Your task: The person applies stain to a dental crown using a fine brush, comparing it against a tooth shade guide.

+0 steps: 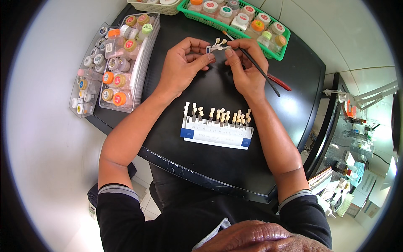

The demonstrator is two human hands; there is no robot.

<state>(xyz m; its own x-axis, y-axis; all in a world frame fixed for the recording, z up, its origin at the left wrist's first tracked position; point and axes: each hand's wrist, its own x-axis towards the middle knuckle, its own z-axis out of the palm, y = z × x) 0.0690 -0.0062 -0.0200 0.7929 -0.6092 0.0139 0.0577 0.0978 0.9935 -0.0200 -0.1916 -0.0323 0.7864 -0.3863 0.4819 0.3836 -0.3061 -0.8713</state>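
Up near the far part of the black table, both my hands hold a small white-and-blue strip with tooth-shaped shade tabs on it. My left hand is closed on its left end, thumb and fingers pinching. At the other end, the thumb and forefinger of my right hand grip it. A thin black-handled brush with an orange-tinted tip slants across my right hand, seemingly tucked among its fingers. Between my forearms stands a white-and-blue tooth shade guide, its rack carrying several tooth tabs.
Clear plastic baskets of small jars stand to the left. A green basket of capped jars sits at the far right edge. Behind my right wrist lies a red-handled tool. A cluttered side counter is beyond the table.
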